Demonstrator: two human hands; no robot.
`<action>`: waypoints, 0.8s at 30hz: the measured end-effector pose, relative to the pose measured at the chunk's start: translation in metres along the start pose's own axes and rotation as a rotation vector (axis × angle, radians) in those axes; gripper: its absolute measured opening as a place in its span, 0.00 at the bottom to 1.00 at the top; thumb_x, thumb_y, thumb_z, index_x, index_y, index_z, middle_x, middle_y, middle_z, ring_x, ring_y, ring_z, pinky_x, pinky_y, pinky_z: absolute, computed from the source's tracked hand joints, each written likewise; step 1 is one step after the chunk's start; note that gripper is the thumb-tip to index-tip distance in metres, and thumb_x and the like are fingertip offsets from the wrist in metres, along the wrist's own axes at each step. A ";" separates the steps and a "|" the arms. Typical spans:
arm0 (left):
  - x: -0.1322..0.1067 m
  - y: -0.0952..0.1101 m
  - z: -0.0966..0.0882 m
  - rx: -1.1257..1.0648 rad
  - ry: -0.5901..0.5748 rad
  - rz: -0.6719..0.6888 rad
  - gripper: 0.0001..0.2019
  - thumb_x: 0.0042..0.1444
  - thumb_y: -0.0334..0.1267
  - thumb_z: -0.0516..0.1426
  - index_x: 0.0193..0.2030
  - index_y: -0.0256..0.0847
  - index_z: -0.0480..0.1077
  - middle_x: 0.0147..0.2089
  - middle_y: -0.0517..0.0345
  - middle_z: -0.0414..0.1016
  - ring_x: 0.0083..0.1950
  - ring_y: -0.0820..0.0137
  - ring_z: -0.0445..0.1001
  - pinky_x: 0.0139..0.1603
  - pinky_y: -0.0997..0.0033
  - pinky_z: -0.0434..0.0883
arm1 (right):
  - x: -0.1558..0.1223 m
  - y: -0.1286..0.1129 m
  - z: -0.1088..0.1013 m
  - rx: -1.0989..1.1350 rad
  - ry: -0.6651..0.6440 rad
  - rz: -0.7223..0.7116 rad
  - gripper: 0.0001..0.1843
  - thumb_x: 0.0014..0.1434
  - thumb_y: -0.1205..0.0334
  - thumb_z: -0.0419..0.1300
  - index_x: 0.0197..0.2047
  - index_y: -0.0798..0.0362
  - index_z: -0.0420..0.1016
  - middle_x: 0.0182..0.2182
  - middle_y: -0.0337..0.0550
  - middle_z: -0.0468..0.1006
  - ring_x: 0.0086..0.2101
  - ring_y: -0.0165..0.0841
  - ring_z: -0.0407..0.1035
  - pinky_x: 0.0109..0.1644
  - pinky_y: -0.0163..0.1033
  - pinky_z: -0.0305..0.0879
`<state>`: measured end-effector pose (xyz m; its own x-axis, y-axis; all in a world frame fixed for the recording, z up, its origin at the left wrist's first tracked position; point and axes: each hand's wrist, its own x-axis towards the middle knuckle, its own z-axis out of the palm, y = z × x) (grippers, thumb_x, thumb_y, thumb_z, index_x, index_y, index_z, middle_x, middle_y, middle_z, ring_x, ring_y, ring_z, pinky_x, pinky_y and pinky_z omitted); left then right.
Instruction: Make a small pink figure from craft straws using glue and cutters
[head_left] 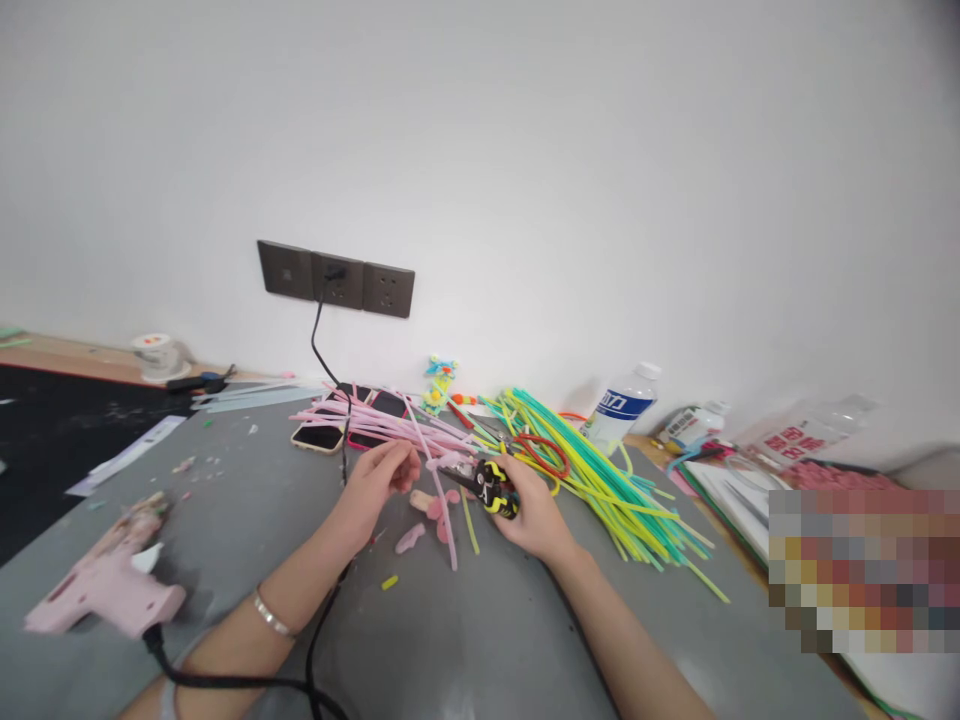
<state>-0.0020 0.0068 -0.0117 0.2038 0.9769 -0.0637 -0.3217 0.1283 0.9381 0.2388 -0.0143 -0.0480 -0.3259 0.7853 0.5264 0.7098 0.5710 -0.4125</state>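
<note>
My right hand [534, 508] is wrapped round black-and-yellow pliers [495, 488], their jaws pointing left at a small pink piece [448, 462] made of pipe cleaner. Just left of the jaws, my left hand [381, 485] has its fingers curled together; whatever they may hold is too small to make out. A long pink pipe cleaner [448, 535] slants down between the hands. Below them on the grey tabletop [480, 640] lie pink shaped pieces [410, 539] and a short yellow bit [390, 582]. Behind is a bundle of pink pipe cleaners [375, 420].
Yellow and green pipe cleaners [600, 470] spread to the right, near a bottle [622, 405]. A pink glue gun [105, 590] lies at left, its black cable [247, 682] passing under my left forearm. Phones [319, 438] sit by the wall, below a socket panel [337, 280].
</note>
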 end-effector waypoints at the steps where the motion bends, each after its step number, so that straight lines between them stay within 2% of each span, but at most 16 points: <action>1: 0.000 0.000 0.000 0.000 -0.001 0.000 0.19 0.47 0.52 0.63 0.22 0.37 0.69 0.22 0.61 0.68 0.25 0.76 0.61 0.26 0.76 0.58 | 0.000 0.000 0.000 0.000 -0.001 0.002 0.24 0.46 0.71 0.57 0.49 0.50 0.65 0.41 0.48 0.75 0.42 0.43 0.72 0.46 0.45 0.69; 24: 0.000 0.000 -0.001 0.012 -0.004 0.005 0.17 0.48 0.51 0.62 0.23 0.37 0.69 0.22 0.62 0.67 0.25 0.76 0.61 0.26 0.76 0.58 | 0.000 0.001 0.000 -0.010 -0.004 -0.006 0.25 0.46 0.71 0.58 0.49 0.51 0.65 0.42 0.49 0.76 0.42 0.43 0.72 0.46 0.45 0.69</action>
<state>-0.0029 0.0070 -0.0118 0.2064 0.9768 -0.0579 -0.3112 0.1216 0.9425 0.2391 -0.0138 -0.0482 -0.3331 0.7827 0.5258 0.7138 0.5737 -0.4017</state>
